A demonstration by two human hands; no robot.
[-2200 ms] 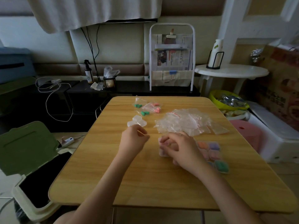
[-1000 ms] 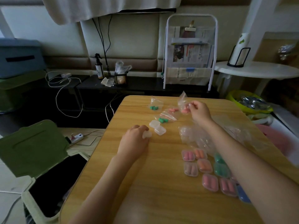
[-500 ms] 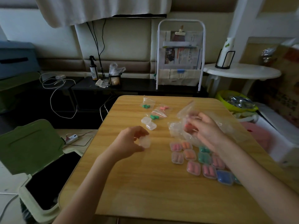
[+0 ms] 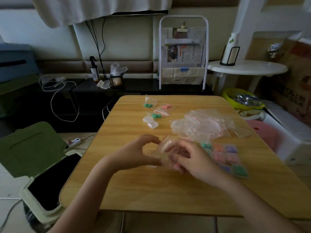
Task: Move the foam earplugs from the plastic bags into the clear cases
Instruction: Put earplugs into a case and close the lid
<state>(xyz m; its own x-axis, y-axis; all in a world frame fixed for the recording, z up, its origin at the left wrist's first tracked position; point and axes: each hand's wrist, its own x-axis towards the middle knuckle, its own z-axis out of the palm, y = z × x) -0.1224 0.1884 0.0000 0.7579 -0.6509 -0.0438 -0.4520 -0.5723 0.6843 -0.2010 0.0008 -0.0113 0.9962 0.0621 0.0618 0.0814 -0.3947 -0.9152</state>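
My right hand [image 4: 190,158] pinches a small clear plastic bag [image 4: 165,145] over the middle of the wooden table [image 4: 151,190]. My left hand [image 4: 134,152] is curled right beside it, thumb and forefinger round a small clear case [image 4: 155,154] that is blurred. The bag's top edge touches my left forefinger. At the far side lie three bags with earplugs: green [image 4: 148,105], pink [image 4: 165,107] and green [image 4: 157,115]. Two empty clear cases [image 4: 150,122] sit next to them. Filled cases [image 4: 225,156] with pink, orange, purple and green earplugs lie just right of my right hand.
A heap of empty plastic bags [image 4: 202,125] lies at the table's right rear. An open green-lidded bin [image 4: 33,165] stands on the floor to the left. A pink stool [image 4: 264,135] and a white box [image 4: 294,140] are to the right.
My right hand picked a bag of pink earplugs from the far side and brought it back to the middle. It now meets my left hand, which still holds the case.
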